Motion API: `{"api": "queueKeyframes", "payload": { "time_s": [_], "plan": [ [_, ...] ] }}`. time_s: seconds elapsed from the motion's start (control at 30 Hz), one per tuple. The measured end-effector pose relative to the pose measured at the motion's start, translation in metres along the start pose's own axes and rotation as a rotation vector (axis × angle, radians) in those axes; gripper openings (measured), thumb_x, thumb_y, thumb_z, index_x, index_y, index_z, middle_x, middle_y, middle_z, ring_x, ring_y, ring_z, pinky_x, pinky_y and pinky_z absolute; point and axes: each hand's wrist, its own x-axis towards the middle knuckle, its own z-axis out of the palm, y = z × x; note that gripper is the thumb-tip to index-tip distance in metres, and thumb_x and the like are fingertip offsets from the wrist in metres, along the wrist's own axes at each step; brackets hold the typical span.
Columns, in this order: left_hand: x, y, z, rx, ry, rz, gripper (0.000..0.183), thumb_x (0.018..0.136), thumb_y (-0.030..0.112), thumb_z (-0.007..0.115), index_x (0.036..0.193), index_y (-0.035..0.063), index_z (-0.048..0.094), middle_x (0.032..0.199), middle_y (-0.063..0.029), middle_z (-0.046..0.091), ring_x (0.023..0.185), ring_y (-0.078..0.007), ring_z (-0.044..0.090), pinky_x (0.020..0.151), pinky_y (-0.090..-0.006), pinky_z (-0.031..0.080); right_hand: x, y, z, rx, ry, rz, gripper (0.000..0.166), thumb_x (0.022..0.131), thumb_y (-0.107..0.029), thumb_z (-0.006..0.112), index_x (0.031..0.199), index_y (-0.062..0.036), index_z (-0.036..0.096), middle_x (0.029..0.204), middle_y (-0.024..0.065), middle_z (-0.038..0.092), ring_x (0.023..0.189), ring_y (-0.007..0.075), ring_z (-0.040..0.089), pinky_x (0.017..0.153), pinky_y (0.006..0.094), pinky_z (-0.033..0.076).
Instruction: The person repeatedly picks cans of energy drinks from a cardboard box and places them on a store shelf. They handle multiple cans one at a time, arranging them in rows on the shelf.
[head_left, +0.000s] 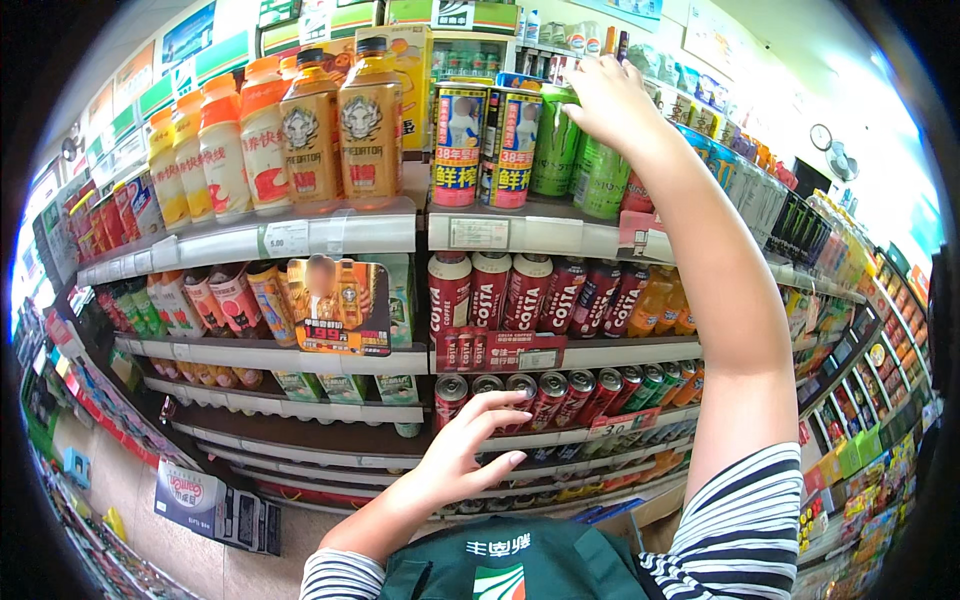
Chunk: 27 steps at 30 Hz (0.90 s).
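Observation:
My right hand (611, 101) reaches up to the top shelf, over two green Monster cans. Its thumb is by the top of the left green can (555, 146), and the palm hides the top of the right green can (600, 178). Whether the fingers grip anything cannot be made out. Lower down, my left hand (469, 446) hangs with fingers spread and nothing in it, before a row of dark red cans (523, 391). Two tall printed cans (512, 146) stand left of the green ones.
The top shelf's price rail (555, 234) runs below the cans. Predator bottles (371, 124) stand to the left. Costa bottles (530, 292) fill the shelf beneath. A promotional card (341, 304) juts out from the shelf edge. A carton (191, 495) lies on the floor at lower left.

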Motion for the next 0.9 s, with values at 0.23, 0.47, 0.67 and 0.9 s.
{"api": "queueKeyframes", "payload": {
  "time_s": [0.23,0.47,0.67,0.9],
  "plan": [
    [-0.011,0.003,-0.008,0.034,0.071,-0.046,0.04,0.078,0.015,0.063,0.116,0.0058,0.054,0.128,-0.0158,0.046,0.12,-0.0312,0.044,0.1,-0.0415,0.035,0.006,-0.005,0.01,0.027,0.034,0.0,0.052,0.075,-0.031,0.072,0.112,-0.0042,0.05,0.116,0.0139,0.053,0.117,0.031,0.045,0.103,0.046,0.032],
    [0.007,0.003,0.008,0.028,0.041,-0.006,0.041,0.079,0.015,0.064,0.117,0.0059,0.053,0.129,-0.0145,0.045,0.12,-0.03,0.044,0.098,-0.0405,0.036,-0.008,0.01,0.008,0.268,0.171,-0.085,0.051,0.065,-0.029,0.079,0.092,-0.0053,0.042,0.097,0.0126,0.053,0.101,0.0319,0.049,0.1,0.0452,0.031],
    [0.024,0.001,0.024,0.026,0.028,0.03,0.042,0.078,0.014,0.065,0.117,0.0057,0.053,0.128,-0.0148,0.046,0.118,-0.0302,0.045,0.097,-0.04,0.038,-0.033,0.009,-0.006,0.468,0.2,-0.187,0.056,0.066,-0.028,0.077,0.103,-0.0103,0.039,0.1,0.0095,0.054,0.108,0.0293,0.05,0.103,0.0585,0.017],
    [0.049,-0.003,0.035,0.138,0.178,0.174,0.05,0.076,0.013,0.068,0.12,0.002,0.048,0.126,-0.0189,0.046,0.117,-0.034,0.046,0.098,-0.04,0.038,-0.088,0.003,-0.018,0.616,0.611,-0.313,0.054,0.068,-0.012,0.075,0.113,-0.0166,0.044,0.11,0.0056,0.05,0.107,0.0265,0.051,0.106,0.0546,0.013]
  ]
}}
